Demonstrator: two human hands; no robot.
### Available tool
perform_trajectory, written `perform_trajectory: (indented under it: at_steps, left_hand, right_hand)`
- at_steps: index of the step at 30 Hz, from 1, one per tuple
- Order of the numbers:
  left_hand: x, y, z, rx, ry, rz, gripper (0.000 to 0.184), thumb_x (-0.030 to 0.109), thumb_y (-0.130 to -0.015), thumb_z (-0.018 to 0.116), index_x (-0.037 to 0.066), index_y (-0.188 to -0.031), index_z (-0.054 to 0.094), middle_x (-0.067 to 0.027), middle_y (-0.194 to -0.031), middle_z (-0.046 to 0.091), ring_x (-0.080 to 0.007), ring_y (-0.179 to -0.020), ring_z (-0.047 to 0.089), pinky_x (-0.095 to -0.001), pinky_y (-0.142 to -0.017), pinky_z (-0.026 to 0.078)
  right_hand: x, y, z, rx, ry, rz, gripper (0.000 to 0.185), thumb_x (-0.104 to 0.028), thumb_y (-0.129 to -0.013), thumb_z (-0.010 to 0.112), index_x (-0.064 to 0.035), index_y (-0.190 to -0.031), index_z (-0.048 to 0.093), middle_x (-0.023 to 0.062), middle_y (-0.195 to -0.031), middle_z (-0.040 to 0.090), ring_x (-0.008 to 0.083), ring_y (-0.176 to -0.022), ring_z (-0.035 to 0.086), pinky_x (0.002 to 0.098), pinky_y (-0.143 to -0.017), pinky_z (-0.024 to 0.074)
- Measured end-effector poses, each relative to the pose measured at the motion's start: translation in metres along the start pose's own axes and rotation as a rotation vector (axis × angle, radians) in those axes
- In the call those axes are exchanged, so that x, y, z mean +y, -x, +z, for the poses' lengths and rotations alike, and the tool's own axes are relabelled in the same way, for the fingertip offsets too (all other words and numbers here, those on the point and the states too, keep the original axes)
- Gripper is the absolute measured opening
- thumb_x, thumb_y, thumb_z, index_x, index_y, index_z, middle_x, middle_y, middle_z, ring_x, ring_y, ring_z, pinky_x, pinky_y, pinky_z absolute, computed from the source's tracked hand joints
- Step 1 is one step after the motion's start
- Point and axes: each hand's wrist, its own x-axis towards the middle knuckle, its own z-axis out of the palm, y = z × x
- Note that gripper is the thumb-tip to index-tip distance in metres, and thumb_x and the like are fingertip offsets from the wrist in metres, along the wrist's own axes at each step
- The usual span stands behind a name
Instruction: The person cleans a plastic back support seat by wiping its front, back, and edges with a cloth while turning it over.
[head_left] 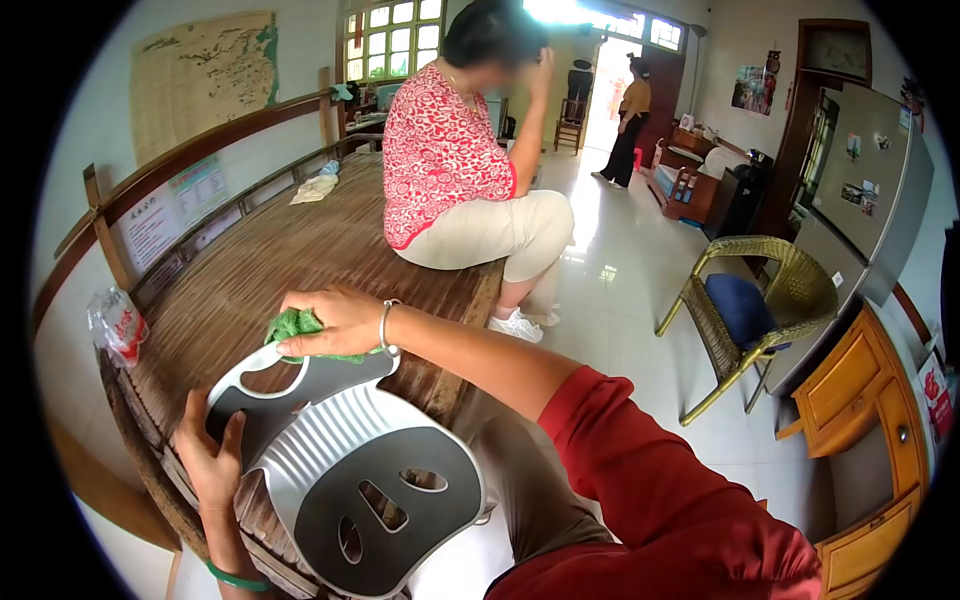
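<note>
A white plastic piece with grey panels, a ribbed middle and several cut-outs [330, 425] is tilted over the near edge of a slatted bamboo bed [240, 240]; it looks like a seat or washboard, but I cannot tell which. My left hand [215, 450] grips its left rim, thumb on the grey face and fingers behind. My right hand [345, 322] is closed on a green cloth [296, 322], pressed against the upper rim beside the handle-like opening. Part of the cloth is hidden under that hand.
A person in a red patterned top [450, 160] sits on the bed's right edge. Another person [628, 125] stands near the bright doorway. A clear plastic bag [117, 325] lies at the left, and a woven armchair [745, 300] stands right, by wooden cabinets [860, 400].
</note>
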Motion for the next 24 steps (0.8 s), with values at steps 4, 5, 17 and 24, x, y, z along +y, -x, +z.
perform_trajectory:
  at_steps: [4,5,17,24]
  left_hand:
    - [0.015,-0.001,-0.005,-0.079,-0.047,-0.049,0.031,0.001,-0.075,0.066,-0.006,-0.104,0.057,-0.0155,-0.087,0.062,-0.0248,-0.08,0.059,-0.0319,-0.078,0.046]
    - [0.014,-0.001,-0.005,-0.086,-0.042,-0.049,0.031,0.002,-0.075,0.067,-0.005,-0.104,0.057,-0.0148,-0.086,0.061,-0.0238,-0.08,0.059,-0.0317,-0.078,0.046]
    - [-0.001,0.0,-0.004,-0.048,-0.015,-0.012,0.032,0.011,-0.077,0.066,-0.004,-0.104,0.057,-0.0126,-0.082,0.06,-0.0207,-0.077,0.058,-0.0315,-0.074,0.046]
    - [0.007,-0.002,-0.004,-0.068,-0.033,-0.009,0.033,0.013,-0.077,0.067,-0.003,-0.104,0.058,-0.0136,-0.082,0.061,-0.0228,-0.077,0.059,-0.0329,-0.074,0.047]
  right_hand:
    - [0.005,0.014,-0.007,-0.122,-0.328,-0.049,0.051,-0.017,-0.08,0.07,-0.0055,-0.125,0.049,0.0095,-0.102,0.065,0.0199,-0.094,0.063,0.0329,-0.084,0.0473]
    - [0.006,0.014,-0.006,-0.121,-0.328,-0.049,0.051,-0.017,-0.08,0.07,-0.0055,-0.125,0.049,0.0095,-0.102,0.065,0.0199,-0.094,0.063,0.0329,-0.084,0.0473]
    - [0.004,0.017,0.006,0.091,-0.029,-0.154,0.04,-0.032,-0.086,0.07,-0.0025,-0.108,0.052,0.0144,-0.071,0.062,0.0301,-0.068,0.064,0.0402,-0.064,0.0471]
    - [0.003,0.02,0.008,0.221,-0.079,0.024,0.047,-0.048,-0.093,0.058,-0.0015,-0.098,0.057,0.0149,-0.066,0.061,0.0314,-0.067,0.065,0.039,-0.064,0.0489]
